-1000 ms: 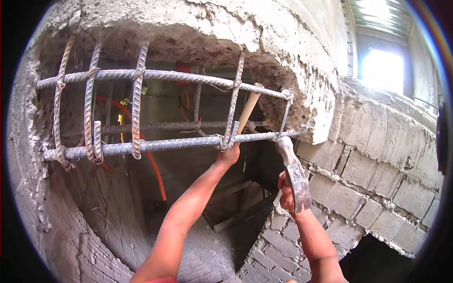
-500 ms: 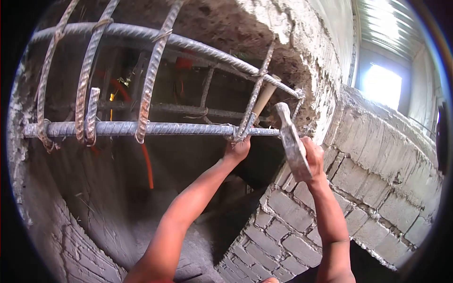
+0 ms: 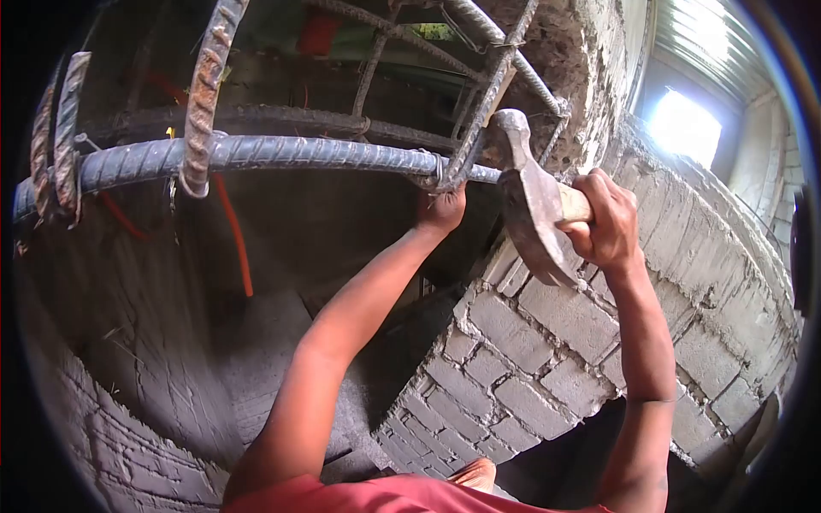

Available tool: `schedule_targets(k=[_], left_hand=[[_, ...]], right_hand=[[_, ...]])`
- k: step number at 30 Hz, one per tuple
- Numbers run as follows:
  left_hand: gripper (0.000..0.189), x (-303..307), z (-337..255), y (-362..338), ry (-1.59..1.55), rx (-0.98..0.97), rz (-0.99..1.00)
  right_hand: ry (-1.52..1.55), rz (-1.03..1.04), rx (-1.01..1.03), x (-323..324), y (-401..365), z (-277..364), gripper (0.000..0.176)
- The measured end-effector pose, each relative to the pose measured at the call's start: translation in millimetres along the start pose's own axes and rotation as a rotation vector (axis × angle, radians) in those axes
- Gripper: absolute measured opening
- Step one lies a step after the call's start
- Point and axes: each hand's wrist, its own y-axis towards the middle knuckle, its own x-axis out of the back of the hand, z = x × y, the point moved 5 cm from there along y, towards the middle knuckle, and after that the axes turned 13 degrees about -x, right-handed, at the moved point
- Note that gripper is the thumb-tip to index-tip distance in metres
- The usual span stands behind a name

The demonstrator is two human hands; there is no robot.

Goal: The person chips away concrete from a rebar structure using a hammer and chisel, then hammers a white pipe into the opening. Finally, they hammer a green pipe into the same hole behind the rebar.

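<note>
My right hand (image 3: 609, 221) is closed around the wooden handle of a claw hammer (image 3: 532, 192). The hammer's head is raised in front of the concrete edge, its round face up and its claw pointing down. Beneath the thick horizontal rebar (image 3: 316, 154), my left hand (image 3: 445, 207) is curled up close to a tied stirrup (image 3: 489, 98). Rebar hides most of its fingers, so what they grip cannot be made out. A pale wooden piece (image 3: 505, 85) shows partly behind that stirrup, just above my left hand.
Rough broken concrete (image 3: 586, 94) rises behind the hammer. A block wall (image 3: 564, 316) with mortar joints runs along the right. Rusty stirrups (image 3: 203, 103) hang across the left, and an orange tube (image 3: 235, 239) dangles below the bar. A bright window (image 3: 684, 128) is at upper right.
The hammer and my right hand have swung up and to the right, turning the hammer side-on. My left hand stays under the bar beside the stirrup. The view has shifted and tilted downward.
</note>
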Motion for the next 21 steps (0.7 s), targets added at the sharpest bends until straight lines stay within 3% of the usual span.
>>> schedule_targets(k=[7,10,11,13,15,17,20,21], left_hand=[[0.033,-24.5,10.1,-19.3,0.294,0.091,0.093],[0.022,-1.5,-25.8,-2.3,0.333,-0.054,0.066],[0.02,-1.5,-21.0,-1.8,0.337,-0.218,0.047],[0.023,-2.1,-2.6,-10.7,0.326,-0.218,0.047],[0.024,6.4,-11.8,-2.5,0.311,-0.125,0.001],[0.022,7.6,-11.5,2.4,0.263,-0.172,-0.064],[0.02,13.9,-7.8,-3.1,0.157,-0.189,-0.11],[0.023,8.9,4.3,-13.3,0.408,-0.204,0.039]], right_hand=[[-0.013,0.018,-0.006,5.3,16.5,-13.2,0.063],[-0.011,0.044,0.042,3.4,7.6,-23.6,0.067],[-0.019,0.04,0.04,6.6,9.5,-18.1,0.063],[-0.065,0.108,0.028,3.7,13.6,-18.8,0.058],[0.005,0.139,-0.161,-9.2,20.1,-34.3,0.053],[0.006,0.177,-0.19,-10.1,21.9,-37.3,0.055],[0.12,0.064,0.038,-5.1,10.0,-23.1,0.059],[0.166,0.064,0.084,-1.3,8.2,-17.7,0.059]])
